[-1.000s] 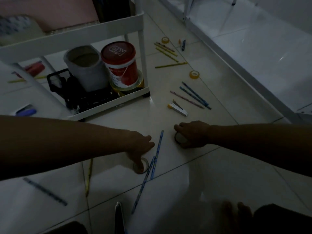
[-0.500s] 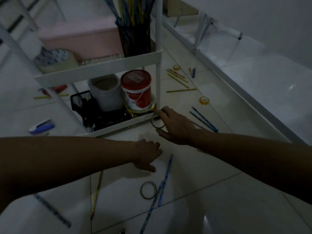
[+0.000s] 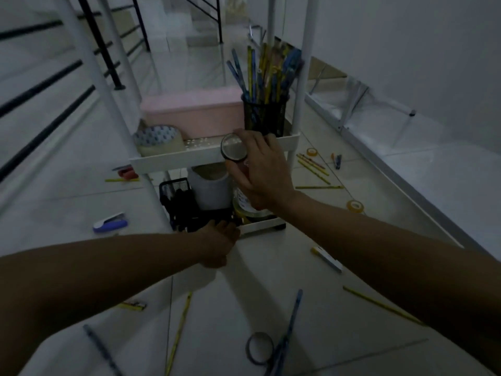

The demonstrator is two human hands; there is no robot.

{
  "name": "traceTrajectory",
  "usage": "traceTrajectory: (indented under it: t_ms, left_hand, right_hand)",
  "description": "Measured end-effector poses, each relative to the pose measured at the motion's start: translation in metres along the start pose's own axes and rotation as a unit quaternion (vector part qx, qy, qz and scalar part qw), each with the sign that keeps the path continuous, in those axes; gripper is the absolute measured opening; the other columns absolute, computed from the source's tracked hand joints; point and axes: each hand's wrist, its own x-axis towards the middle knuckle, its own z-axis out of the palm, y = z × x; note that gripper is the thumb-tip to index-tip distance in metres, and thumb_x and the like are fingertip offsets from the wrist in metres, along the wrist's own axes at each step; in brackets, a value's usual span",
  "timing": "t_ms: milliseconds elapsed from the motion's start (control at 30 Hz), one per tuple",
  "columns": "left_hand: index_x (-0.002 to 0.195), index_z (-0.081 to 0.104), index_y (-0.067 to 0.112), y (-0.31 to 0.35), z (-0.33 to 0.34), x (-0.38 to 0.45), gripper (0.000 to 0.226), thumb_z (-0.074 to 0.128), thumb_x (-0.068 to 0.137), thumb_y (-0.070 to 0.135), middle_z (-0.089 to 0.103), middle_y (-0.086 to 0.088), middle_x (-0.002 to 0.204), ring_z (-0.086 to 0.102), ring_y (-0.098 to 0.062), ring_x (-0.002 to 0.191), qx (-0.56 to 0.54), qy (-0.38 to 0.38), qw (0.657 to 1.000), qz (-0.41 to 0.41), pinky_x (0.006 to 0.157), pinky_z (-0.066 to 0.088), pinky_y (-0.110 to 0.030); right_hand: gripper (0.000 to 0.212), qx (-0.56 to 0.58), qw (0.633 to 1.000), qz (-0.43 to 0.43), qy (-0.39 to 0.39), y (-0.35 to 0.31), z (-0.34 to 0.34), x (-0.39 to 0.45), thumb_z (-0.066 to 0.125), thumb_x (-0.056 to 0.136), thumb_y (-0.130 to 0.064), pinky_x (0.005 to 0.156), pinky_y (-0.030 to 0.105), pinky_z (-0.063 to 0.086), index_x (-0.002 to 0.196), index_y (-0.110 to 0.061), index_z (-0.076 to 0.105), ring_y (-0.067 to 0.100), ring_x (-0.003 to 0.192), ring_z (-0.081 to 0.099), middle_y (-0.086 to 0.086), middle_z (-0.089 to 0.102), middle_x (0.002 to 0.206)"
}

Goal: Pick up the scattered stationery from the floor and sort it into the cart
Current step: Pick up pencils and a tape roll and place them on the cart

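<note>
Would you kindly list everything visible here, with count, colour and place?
cart: one, white, centre
pink box: one, middle shelf
large tape roll: one, pale, middle shelf, left
mesh pen cup: one, black, full of pencils, middle shelf, right
grey tub: one, bottom shelf
black mesh organiser: one, bottom shelf, left
tape ring: one, dark, held at the shelf edge
floor tape ring: one, dark, near floor
yellow tape rolls: two, floor, right
stapler: one, blue and white, floor, left
pencils: several, yellow and blue, scattered on floor
right hand: grips tape ring
left hand: at cart's bottom edge
</note>
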Motion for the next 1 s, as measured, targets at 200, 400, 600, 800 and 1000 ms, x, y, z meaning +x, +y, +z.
traceTrajectory:
  t_ms: [200, 400, 600, 800, 1000]
  left_hand:
    - [0.149, 0.014, 0.005, -0.004, 0.004, -0.018, 0.084, 0.057, 0.086, 0.039, 0.016, -0.017, 0.153, 0.023, -0.037, 0.137, 0.03, 0.089, 0.996, -0.004, 0.109, 0.026, -0.05]
    - [0.128, 0.036, 0.003, -0.03, -0.01, -0.043, 0.083, 0.069, 0.062, 0.041, 0.042, -0.023, 0.134, 0.038, -0.039, 0.123, 0.031, 0.342, 0.936, -0.078, 0.097, 0.034, -0.05]
    - [0.145, 0.024, 0.004, -0.046, -0.019, -0.062, 0.092, 0.063, 0.068, 0.036, 0.024, -0.019, 0.149, 0.024, -0.036, 0.139, -0.016, 0.454, 0.884, -0.109, 0.11, 0.021, -0.049]
    - [0.148, 0.022, -0.001, -0.034, -0.03, -0.055, 0.097, 0.061, 0.068, 0.036, 0.02, -0.025, 0.154, 0.015, -0.038, 0.144, 0.0, 0.418, 0.898, -0.135, 0.116, 0.011, -0.052]
    - [0.151, 0.008, 0.003, -0.002, -0.019, -0.039, 0.095, 0.051, 0.081, 0.051, 0.003, -0.022, 0.158, 0.002, -0.038, 0.145, 0.037, 0.282, 0.956, -0.076, 0.113, 0.006, -0.053]
  right_hand:
    - [0.052, -0.052, 0.997, 0.055, -0.017, -0.012, 0.016, 0.029, 0.054, 0.085, -0.043, 0.072, 0.04, 0.041, 0.126, -0.012, 0.059, 0.033, 0.094, 0.051, 0.006, 0.065, 0.114]
    - [0.047, -0.132, 0.988, 0.047, -0.064, -0.013, 0.025, 0.027, 0.04, 0.094, -0.042, 0.078, 0.039, 0.026, 0.13, -0.016, 0.057, 0.032, 0.103, 0.05, 0.007, 0.064, 0.117]
    - [0.056, -0.122, 0.99, -0.011, -0.075, -0.001, 0.019, 0.01, 0.043, 0.091, -0.046, 0.083, 0.04, 0.033, 0.132, -0.009, 0.054, 0.032, 0.107, 0.051, 0.011, 0.057, 0.129]
    - [0.056, -0.087, 0.995, -0.031, -0.045, 0.018, -0.002, -0.043, 0.061, 0.081, -0.036, 0.097, 0.041, 0.031, 0.13, -0.011, 0.05, 0.031, 0.123, 0.038, 0.015, 0.044, 0.138]
    - [0.034, -0.036, 0.96, -0.115, -0.254, 0.032, -0.013, -0.132, 0.06, 0.082, -0.034, 0.074, 0.04, 0.043, 0.106, -0.01, 0.058, 0.031, 0.093, 0.048, 0.016, 0.055, 0.105]
